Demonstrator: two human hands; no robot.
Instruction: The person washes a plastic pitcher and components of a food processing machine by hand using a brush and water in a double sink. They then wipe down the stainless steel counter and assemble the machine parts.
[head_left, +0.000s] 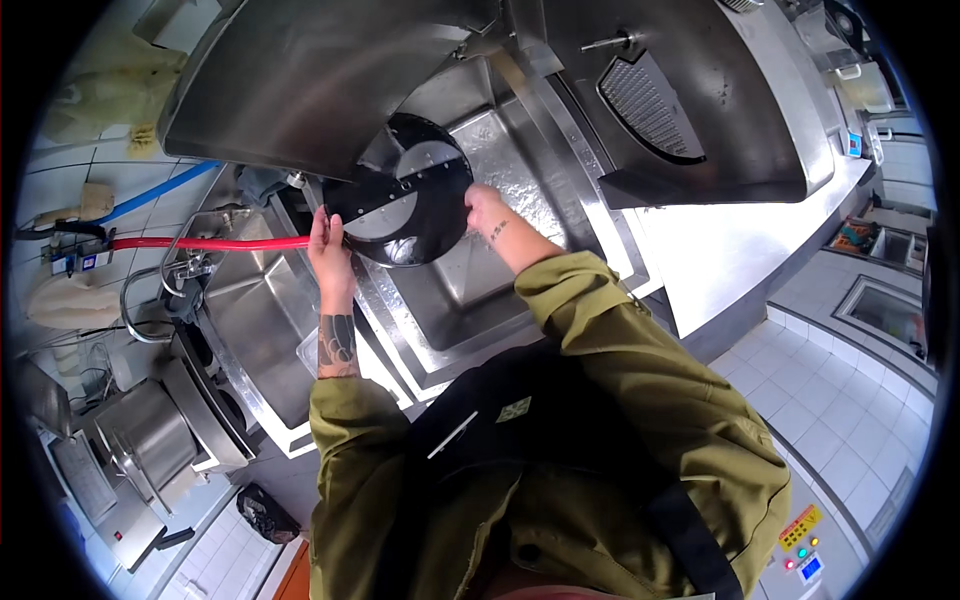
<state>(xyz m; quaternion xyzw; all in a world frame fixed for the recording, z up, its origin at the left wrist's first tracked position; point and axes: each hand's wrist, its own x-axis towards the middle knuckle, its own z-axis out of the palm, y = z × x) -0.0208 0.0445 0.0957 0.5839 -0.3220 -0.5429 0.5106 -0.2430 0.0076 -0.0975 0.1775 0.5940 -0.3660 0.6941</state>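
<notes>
A round black disc (431, 232) with two pale half-moon areas and small rivets or holes sits tilted between my hands. Its upper left edge is hidden behind a stainless steel cover. My left hand (330, 251) is at the disc's left rim, fingers pointing up. My right hand (486, 206) grips the right rim. Below the disc lies a wet stainless steel basin (457, 330) with sloped sides. A red hose (217, 244) runs from the wall to my left hand's edge; its far end is hidden.
Large stainless steel covers (300, 82) overhang the basin, the right one (735, 97) bearing a perforated plate (649, 109) and a metal shaft (611, 43). On the left are a second sink (259, 322), faucet (187, 270), blue hose (161, 195) and steel pot (146, 427). A steel counter (697, 262) adjoins the right.
</notes>
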